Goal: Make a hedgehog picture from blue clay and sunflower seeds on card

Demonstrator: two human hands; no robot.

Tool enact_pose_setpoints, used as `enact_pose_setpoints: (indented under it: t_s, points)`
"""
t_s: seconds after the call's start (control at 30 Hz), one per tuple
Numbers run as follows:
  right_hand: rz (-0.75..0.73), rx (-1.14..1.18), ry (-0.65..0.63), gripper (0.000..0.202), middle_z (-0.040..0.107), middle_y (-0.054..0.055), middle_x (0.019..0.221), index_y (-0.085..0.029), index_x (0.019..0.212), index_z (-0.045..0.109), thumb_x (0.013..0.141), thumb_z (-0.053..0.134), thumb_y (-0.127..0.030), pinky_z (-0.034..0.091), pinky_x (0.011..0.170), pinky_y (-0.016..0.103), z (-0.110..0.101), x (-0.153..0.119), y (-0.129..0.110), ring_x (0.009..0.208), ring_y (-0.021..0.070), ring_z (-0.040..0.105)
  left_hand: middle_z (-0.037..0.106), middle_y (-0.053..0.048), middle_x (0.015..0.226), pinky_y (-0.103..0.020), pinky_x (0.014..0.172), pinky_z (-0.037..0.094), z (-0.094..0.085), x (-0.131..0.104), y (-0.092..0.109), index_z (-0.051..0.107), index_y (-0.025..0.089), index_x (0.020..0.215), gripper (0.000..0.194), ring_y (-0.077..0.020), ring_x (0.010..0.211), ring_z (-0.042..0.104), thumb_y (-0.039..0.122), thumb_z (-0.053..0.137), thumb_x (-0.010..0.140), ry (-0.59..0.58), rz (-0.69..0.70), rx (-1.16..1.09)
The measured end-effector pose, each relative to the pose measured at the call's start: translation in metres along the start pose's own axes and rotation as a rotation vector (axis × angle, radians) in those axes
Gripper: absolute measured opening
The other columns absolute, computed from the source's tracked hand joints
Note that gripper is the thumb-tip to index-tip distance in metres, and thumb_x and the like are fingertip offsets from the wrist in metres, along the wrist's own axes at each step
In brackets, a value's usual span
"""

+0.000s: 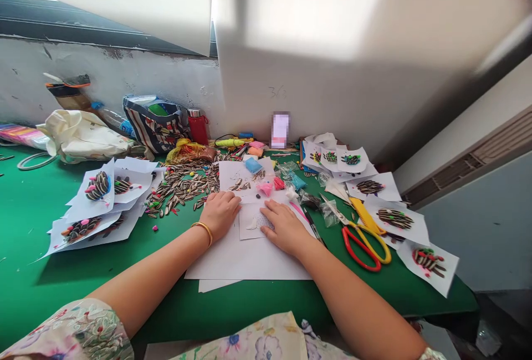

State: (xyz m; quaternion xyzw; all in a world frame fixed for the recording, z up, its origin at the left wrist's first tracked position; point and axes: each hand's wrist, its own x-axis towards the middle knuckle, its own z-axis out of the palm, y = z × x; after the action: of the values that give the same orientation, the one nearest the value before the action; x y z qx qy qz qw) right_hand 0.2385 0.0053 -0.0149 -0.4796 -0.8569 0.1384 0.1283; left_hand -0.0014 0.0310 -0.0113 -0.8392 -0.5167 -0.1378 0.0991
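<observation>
A small white paper (248, 225) with a faint dotted drawing lies on larger white sheets (249, 263). My right hand (286, 227) rests on its right part, fingers apart and nothing held. My left hand (219, 214), with a gold bangle on the wrist, lies on the large sheet at the small paper's left side. Its fingers point forward and look pressed together; what is under them is hidden. Just beyond my hands are pink clay (265, 188), a blue clay packet (253, 165) and a few sunflower seeds (240, 185).
Loose sunflower seeds (180, 185) are heaped at centre left. Seed-decorated papers lie in a left stack (128, 210) and along the right edge (401, 219). Red and yellow scissors (366, 243) lie right of my right hand. Bags, a red bottle (198, 127) and a phone (280, 130) stand by the wall.
</observation>
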Motion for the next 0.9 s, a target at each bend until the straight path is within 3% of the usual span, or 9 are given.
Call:
enact_pose_setpoints:
  t_s: [0.23, 0.37, 0.5, 0.7, 0.8, 0.9]
  points:
    - [-0.013, -0.014, 0.037, 0.049, 0.045, 0.013, 0.150, -0.019, 0.137, 0.056, 0.091, 0.061, -0.033, 0.027, 0.118, 0.049, 0.001, 0.000, -0.002, 0.140, 0.0291, 0.038, 0.068, -0.010, 0.092, -0.040, 0.079, 0.037, -0.019, 0.014, 0.009, 0.071, 0.019, 0.086, 0.018, -0.0276, 0.093, 0.061, 0.025, 0.056, 0.092, -0.154, -0.057, 0.019]
    - [-0.017, -0.063, 0.062, 0.045, 0.050, 0.013, 0.146, -0.018, 0.133, 0.059, 0.090, 0.063, -0.033, 0.031, 0.115, 0.046, -0.001, -0.001, -0.008, 0.135, 0.0284, 0.043, 0.067, -0.011, 0.091, -0.039, 0.074, 0.037, -0.018, 0.016, 0.011, 0.072, 0.018, 0.085, 0.022, -0.0275, 0.093, 0.061, 0.015, 0.051, 0.091, -0.160, -0.060, 0.025]
    - [-0.023, -0.140, 0.021, 0.041, 0.059, 0.012, 0.134, -0.019, 0.129, 0.061, 0.090, 0.063, -0.031, 0.038, 0.107, 0.043, -0.016, 0.003, -0.017, 0.125, 0.0268, 0.051, 0.069, -0.010, 0.091, -0.039, 0.074, 0.039, -0.012, 0.011, 0.009, 0.072, 0.020, 0.089, 0.022, -0.0274, 0.093, 0.060, 0.016, 0.051, 0.092, -0.123, -0.065, -0.013]
    - [0.033, -0.382, -0.007, 0.027, 0.070, 0.012, 0.108, -0.020, 0.115, 0.068, 0.094, 0.056, -0.032, 0.046, 0.088, 0.037, -0.041, 0.041, -0.029, 0.104, 0.0260, 0.061, 0.069, -0.006, 0.111, -0.042, 0.087, 0.040, -0.014, 0.002, 0.013, 0.070, 0.024, 0.097, 0.012, -0.0274, 0.109, 0.057, 0.026, 0.060, 0.091, 0.021, -0.009, -0.098]
    - [0.112, -0.460, -0.074, 0.026, 0.071, 0.016, 0.104, -0.015, 0.106, 0.071, 0.095, 0.053, -0.031, 0.048, 0.082, 0.034, -0.035, 0.066, -0.033, 0.098, 0.0258, 0.065, 0.070, -0.006, 0.114, -0.042, 0.093, 0.038, -0.014, -0.001, 0.019, 0.068, 0.024, 0.106, 0.017, -0.0256, 0.112, 0.057, 0.029, 0.062, 0.090, 0.028, 0.130, -0.167]
    - [0.145, -0.479, -0.092, 0.023, 0.072, 0.018, 0.097, -0.011, 0.097, 0.073, 0.093, 0.052, -0.020, 0.049, 0.076, 0.033, -0.023, 0.083, -0.034, 0.090, 0.0263, 0.068, 0.071, -0.006, 0.110, -0.039, 0.090, 0.038, -0.011, -0.003, 0.024, 0.068, 0.023, 0.104, 0.016, -0.0226, 0.107, 0.060, 0.025, 0.056, 0.093, -0.015, 0.217, -0.204]
